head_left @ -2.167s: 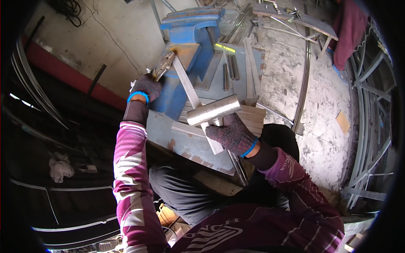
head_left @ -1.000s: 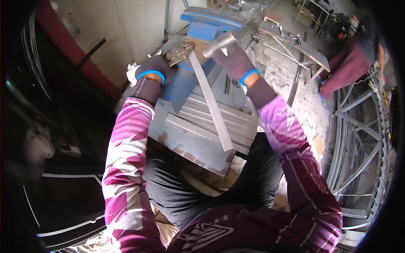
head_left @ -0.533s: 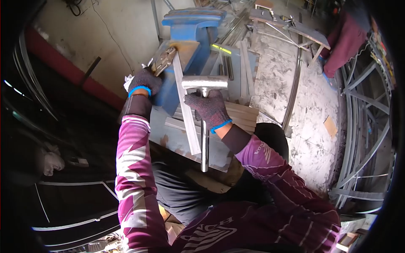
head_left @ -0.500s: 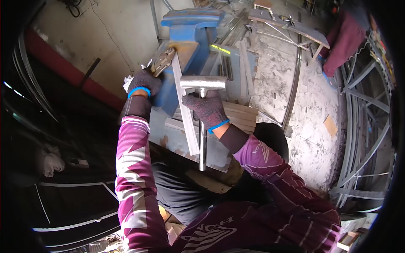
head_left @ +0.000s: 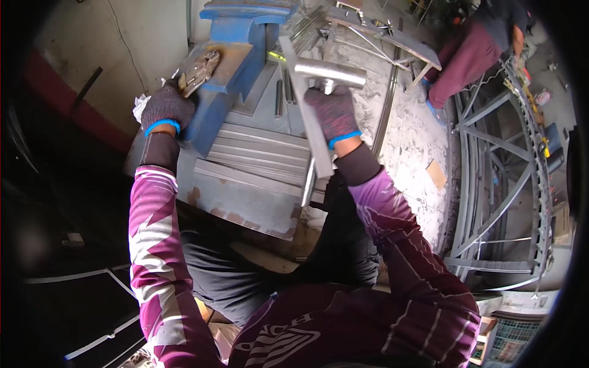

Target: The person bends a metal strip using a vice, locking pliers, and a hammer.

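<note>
My left hand, in a dark knit glove with a blue cuff, is closed around the handles of metal pliers. Their head rests over the rusty top of a blue anvil-like steel block. My right hand, gloved the same way, is wrapped round a silver hammer just below its cylindrical head. The hammer's handle points down toward my knees. A flat metal bar is also in my right hand, slanting along the hammer. White cloth or paper shows beside my left hand.
Several flat bars lie side by side on the steel plate. Short rods and a yellow strip are behind them. A low bench stands farther back, near another person. A metal truss frame lies at right.
My right hand has moved right with the hammer, and the flat bar has come away from the pliers and block with it. The view has shifted; the other person's pose has changed.
</note>
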The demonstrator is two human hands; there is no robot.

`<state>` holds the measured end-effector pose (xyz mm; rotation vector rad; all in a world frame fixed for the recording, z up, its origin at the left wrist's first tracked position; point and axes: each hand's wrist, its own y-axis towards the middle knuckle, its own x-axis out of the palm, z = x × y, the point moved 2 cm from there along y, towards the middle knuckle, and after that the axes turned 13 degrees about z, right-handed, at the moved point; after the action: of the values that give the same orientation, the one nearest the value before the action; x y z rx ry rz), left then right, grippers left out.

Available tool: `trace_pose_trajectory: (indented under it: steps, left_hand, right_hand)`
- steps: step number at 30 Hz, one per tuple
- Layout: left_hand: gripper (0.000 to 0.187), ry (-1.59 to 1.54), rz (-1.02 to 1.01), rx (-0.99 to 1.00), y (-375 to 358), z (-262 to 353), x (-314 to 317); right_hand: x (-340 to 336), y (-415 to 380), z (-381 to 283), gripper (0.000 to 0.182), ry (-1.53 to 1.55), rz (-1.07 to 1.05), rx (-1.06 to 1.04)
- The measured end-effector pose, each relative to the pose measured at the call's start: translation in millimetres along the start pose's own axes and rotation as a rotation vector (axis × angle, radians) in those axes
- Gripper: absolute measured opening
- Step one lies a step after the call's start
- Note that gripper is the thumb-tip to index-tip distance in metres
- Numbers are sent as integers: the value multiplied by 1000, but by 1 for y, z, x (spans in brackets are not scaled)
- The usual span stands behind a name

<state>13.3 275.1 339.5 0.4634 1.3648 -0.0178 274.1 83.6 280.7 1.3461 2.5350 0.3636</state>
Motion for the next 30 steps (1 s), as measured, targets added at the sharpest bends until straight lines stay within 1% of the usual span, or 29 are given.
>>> trace_pose_trajectory:
  steps: [1, 2, 3, 4, 6, 7, 9, 10, 12, 13, 14, 15, 16, 17, 19, 22, 24, 25, 26, 28, 29, 30]
  left_hand:
    - [50, 18, -5, -1, -2, 2, -5]
    - [51, 39, -9, 4, -2, 3, -7]
    - [51, 33, -9, -2, 0, 2, -4]
    - [51, 23, -17, -6, 2, -1, 1]
    - [51, 12, -18, -17, 5, -2, 6]
    - [51, 21, -10, -8, 4, 0, 4]
    - [52, 26, -1, -2, 1, 2, 0]
    - [52, 33, -2, -3, -1, 2, 1]
    - [51, 176, 61, 32, 0, 2, 3]
    - [50, 139, -10, 3, 2, 4, -1]
    - [50, 143, -11, 3, 4, 3, 0]
    - [49, 136, -13, 23, 4, 2, 3]
    - [49, 126, -12, 44, 6, 2, 4]
    - [49, 126, -15, 44, 9, 2, 5]
    - [49, 103, -72, -2, 10, 1, 8]
    - [49, 116, -56, 11, 7, 4, 4]
    - [50, 103, -43, -1, 3, 7, -2]
    - [50, 80, -27, -16, 1, 9, -5]
    - [50, 82, -36, -11, 0, 8, -4]
    - [49, 58, -14, -9, 1, 9, -4]
    - [48, 89, -21, -6, 2, 11, -5]
    - [51, 29, -27, -5, 0, 10, -6]
  right_hand:
    - [-15, 39, 42, 15, -379, -86, -506]
    - [-27, 61, 61, 12, -355, -21, -422]
    - [-37, 79, 59, 12, -726, -152, -695]
    - [-41, 99, 81, 14, -792, -135, -844]
    - [-40, 117, 97, 15, -382, 76, -39]
    - [-37, 118, 94, 15, -377, 73, -43]
    - [-31, 114, 99, 16, -132, 0, 373]
    - [-27, 115, 111, 16, -127, -2, 378]
    - [-13, 119, 141, 19, -130, -20, 327]
    - [-8, 120, 150, 14, -118, -37, 308]
    - [-3, 124, 159, 14, -116, -39, 311]
    - [1, 126, 168, 15, -187, -44, 281]
    - [4, 126, 168, 16, -259, -49, 249]
    - [4, 126, 165, 22, -304, -83, 121]
    - [10, 129, 167, 24, -312, -72, 170]
    - [18, 137, 170, 25, -240, -74, 231]
    - [22, 137, 180, 26, -401, -153, 322]
    - [16, 124, 156, 31, -462, -175, 367]
    - [17, 123, 165, 31, -465, -174, 377]
    - [17, 124, 161, 38, -823, -110, -173]
    - [14, 122, 156, 40, -818, -100, -192]
    - [9, 123, 151, 40, -827, -111, -185]
